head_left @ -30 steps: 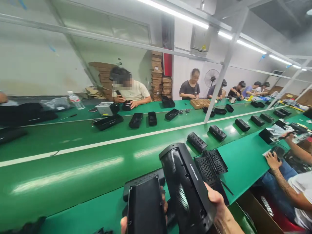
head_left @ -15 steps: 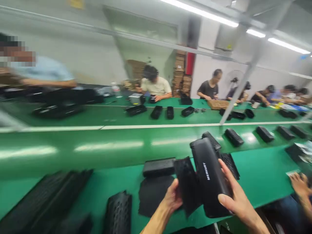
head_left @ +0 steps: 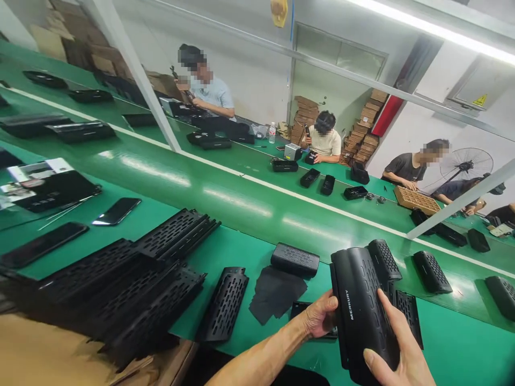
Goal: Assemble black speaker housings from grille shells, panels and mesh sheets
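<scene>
A black speaker housing with white MERKURY lettering and rows of slots is held upright, slightly tilted, between my hands. My left hand grips its left edge, where a dark flap or panel runs along the side; some fingers are hidden behind. My right hand wraps round the right side, thumb low on the front. Left of them lie thin black sheets, a slotted black panel and another housing. Behind the held piece are one more housing and a slotted panel.
A pile of slotted black panels covers the bench at left, above a cardboard box. A phone lies farther left. Beyond runs a green conveyor with housings, metal posts and several co-workers across it.
The black sheet that my left hand held beside the housing is no longer distinct; that hand now grips the housing's edge. The housing has turned, showing its slots. My view has swung left.
</scene>
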Motion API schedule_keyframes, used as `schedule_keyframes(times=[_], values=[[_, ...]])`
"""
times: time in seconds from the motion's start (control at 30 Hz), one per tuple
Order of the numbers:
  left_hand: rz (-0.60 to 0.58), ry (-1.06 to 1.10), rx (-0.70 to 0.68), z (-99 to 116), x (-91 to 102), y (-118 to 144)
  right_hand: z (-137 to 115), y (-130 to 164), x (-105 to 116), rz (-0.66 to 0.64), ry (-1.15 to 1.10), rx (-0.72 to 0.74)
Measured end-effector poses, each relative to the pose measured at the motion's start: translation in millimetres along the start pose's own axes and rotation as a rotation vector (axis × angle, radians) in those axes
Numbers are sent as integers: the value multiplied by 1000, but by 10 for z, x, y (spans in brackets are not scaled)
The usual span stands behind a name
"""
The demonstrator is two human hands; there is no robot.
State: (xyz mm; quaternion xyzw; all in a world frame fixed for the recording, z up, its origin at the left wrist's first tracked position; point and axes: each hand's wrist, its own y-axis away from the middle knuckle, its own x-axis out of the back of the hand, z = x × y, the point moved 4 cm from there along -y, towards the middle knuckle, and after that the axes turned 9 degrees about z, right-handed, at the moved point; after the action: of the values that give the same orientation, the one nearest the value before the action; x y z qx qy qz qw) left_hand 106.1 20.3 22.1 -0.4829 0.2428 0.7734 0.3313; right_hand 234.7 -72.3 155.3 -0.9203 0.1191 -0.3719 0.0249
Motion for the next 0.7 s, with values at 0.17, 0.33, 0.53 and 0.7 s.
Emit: schedule_keyframes(times=[0.17, 0.33, 0.53, 0.7], values=[[10, -2, -50, 26, 79, -15, 51, -37, -111, -34, 28, 56], [44, 13, -74, 12, 157, -25, 45, -42, -138, -70, 80, 16], [118, 13, -37, 22, 154, -51, -37, -54, -122, -143, 107, -91], [168, 25, -10, 57, 99, -89, -20, -60, -138, -148, 111, -118]])
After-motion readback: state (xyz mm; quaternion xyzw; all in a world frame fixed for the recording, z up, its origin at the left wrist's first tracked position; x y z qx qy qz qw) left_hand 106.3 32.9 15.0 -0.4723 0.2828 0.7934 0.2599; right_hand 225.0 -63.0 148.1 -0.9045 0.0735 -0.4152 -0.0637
